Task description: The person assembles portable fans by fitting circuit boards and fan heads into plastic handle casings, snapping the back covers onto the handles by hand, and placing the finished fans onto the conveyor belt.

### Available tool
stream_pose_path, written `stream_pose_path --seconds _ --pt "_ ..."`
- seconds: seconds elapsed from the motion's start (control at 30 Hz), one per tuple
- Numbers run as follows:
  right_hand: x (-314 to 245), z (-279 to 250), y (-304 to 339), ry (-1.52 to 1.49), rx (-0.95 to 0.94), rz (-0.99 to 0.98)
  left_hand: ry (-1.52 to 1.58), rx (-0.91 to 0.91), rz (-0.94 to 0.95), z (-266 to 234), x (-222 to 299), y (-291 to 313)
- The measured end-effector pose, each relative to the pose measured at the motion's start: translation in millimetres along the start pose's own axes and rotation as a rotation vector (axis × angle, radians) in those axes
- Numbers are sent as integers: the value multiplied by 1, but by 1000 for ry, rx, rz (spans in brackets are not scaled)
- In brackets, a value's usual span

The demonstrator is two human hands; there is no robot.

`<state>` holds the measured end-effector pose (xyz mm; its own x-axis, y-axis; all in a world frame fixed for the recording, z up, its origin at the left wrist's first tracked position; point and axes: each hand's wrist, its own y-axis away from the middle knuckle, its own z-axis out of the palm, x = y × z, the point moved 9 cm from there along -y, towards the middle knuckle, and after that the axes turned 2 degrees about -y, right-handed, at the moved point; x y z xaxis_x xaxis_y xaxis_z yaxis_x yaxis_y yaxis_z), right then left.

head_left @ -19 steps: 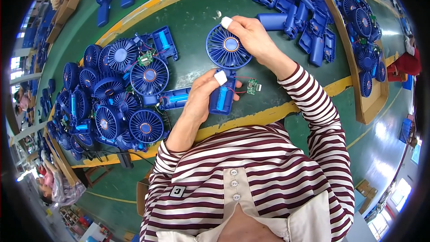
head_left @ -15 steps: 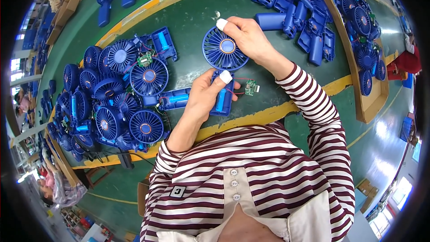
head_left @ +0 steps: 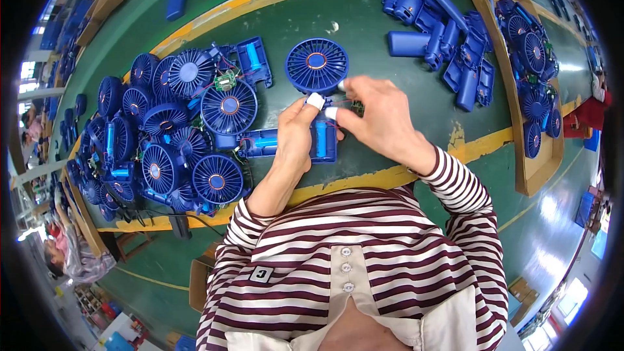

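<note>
A blue handheld fan lies before me, its round caged head (head_left: 316, 64) on the far side and its opened handle (head_left: 323, 141) toward me, with a light blue battery inside. My left hand (head_left: 296, 131) grips this handle, its white-wrapped thumb lying at the neck. Close on the right, my right hand (head_left: 385, 117) is bent over the neck, its wrapped thumb and forefinger apart and slightly blurred. A small green circuit board (head_left: 356, 105) on red wires shows partly between those fingers; whether they touch it is hidden.
At left is a heap of blue fans (head_left: 159, 130) with exposed batteries and boards. Blue handle shells (head_left: 448, 42) lie piled at the far right. Beyond them stands a cardboard tray (head_left: 539, 172) of more fans. The green table (head_left: 260, 26) has a yellow edge.
My right hand has left the fan head's rim and come toward me to the neck. The circuit board has shifted away from me and is now partly covered. My left hand still holds the handle.
</note>
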<state>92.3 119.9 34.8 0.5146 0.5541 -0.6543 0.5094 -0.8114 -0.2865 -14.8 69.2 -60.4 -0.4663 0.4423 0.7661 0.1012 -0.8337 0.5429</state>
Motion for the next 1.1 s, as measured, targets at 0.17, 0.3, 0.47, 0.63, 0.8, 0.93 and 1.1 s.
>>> stream_pose_path --seconds 0.17,0.3,0.47,0.63,0.8,0.93,1.1 --pt "-9 9 4 103 11 -37 5 -19 43 2 1 -3" --pt "-25 9 5 259 44 -153 -32 44 115 -2 6 -1" --pt "-33 15 5 472 74 -195 -224 130 270 -10 12 0" --pt "-31 21 3 490 61 -154 -308 177 369 -12 20 3" --pt "-30 24 -1 440 25 -135 -318 167 406 -13 19 2" --pt "-29 21 -2 383 44 -157 -292 154 380 -12 16 -1" --pt "-22 15 -1 328 17 -109 -115 90 238 -3 17 4"
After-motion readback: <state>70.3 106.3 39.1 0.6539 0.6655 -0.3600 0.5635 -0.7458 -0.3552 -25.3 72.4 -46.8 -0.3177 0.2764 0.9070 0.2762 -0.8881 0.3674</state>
